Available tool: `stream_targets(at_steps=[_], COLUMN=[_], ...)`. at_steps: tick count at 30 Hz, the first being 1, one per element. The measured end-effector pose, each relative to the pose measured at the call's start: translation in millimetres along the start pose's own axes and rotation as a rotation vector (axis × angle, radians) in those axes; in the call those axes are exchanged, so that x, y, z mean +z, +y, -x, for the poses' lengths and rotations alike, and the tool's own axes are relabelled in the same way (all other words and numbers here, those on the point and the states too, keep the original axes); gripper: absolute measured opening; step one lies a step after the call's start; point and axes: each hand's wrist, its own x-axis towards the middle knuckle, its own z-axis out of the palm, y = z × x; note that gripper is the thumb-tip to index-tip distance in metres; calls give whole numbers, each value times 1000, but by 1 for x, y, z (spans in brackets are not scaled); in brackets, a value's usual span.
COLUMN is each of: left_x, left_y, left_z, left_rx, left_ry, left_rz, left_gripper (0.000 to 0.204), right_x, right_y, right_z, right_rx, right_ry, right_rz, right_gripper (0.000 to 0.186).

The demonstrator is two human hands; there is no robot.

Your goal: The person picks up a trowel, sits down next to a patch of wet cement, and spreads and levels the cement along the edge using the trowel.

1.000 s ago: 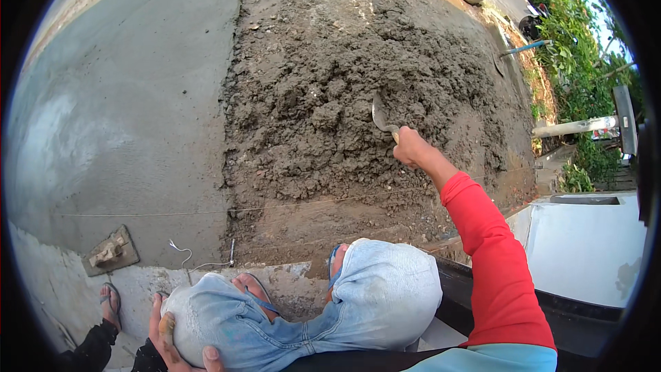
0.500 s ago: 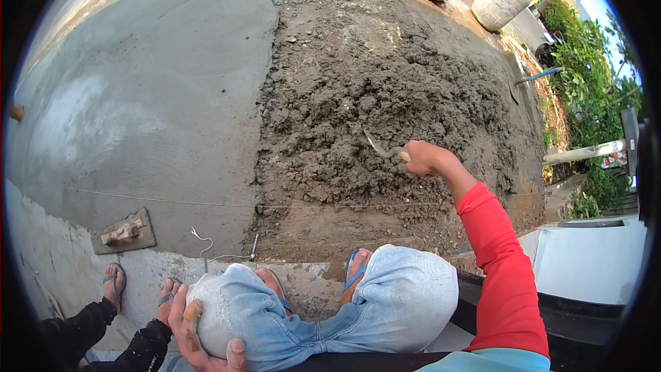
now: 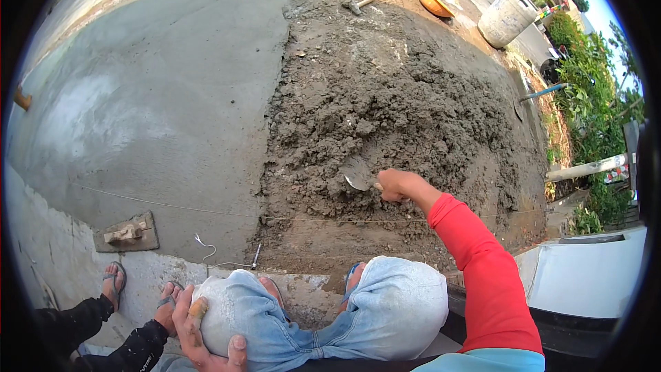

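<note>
My right hand (image 3: 399, 186) is closed around the handle of a trowel (image 3: 358, 177). Its rounded metal blade sits in the loose wet concrete (image 3: 385, 114), with grey mix around it. My left hand (image 3: 196, 337) rests on my left knee, thumb and fingers apart. A yellowish-brown patch shows on one of its fingers; I cannot tell whether it is a covering or dirt. To the left of the rough mix lies a smoothed concrete surface (image 3: 158, 89). A thin string (image 3: 179, 201) stretches across both areas.
A float (image 3: 127, 233) lies at the slab's near-left edge. Another person's sandalled feet (image 3: 113, 282) stand at lower left. Farther off are a hammer (image 3: 358, 5), an orange basin (image 3: 435, 3) and a whitish drum (image 3: 506, 19). A white pipe (image 3: 589, 167) juts in at right.
My right hand has moved left and nearer to me. The trowel blade has turned and come down into the mix nearer the string. My left hand stays on the knee.
</note>
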Motion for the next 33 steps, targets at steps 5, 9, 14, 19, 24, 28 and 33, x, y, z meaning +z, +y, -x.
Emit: stream_targets(at_steps=[5,9,14,19,24,28,33], left_x=[-16,-18,-18,-12,-17,-19,-10], left_y=[12,8,11,20,23,17,-3], left_z=[-6,-1,-3,-11,-5,2,20], left_rx=[140,100,69,111,105,114,-104], left_ry=[-38,14,32,-44,-5,32,50], left_rz=[-49,14,7,-140,14,2,90], left_gripper=[67,67,67,63,63,63,75], right_x=[-113,-136,-51,-51,-152,-167,-68], right_y=[43,108,58,0,51,67,-22], right_z=[28,-47,-88,-36,-12,-91,-134], right_rx=[84,379,248,9,43,293,82], right_ry=[287,444,355,52,351,366,321], right_rz=[-180,-283,-303,46,-12,-72,-91], right_gripper=[15,19,12,28,24,27,33])
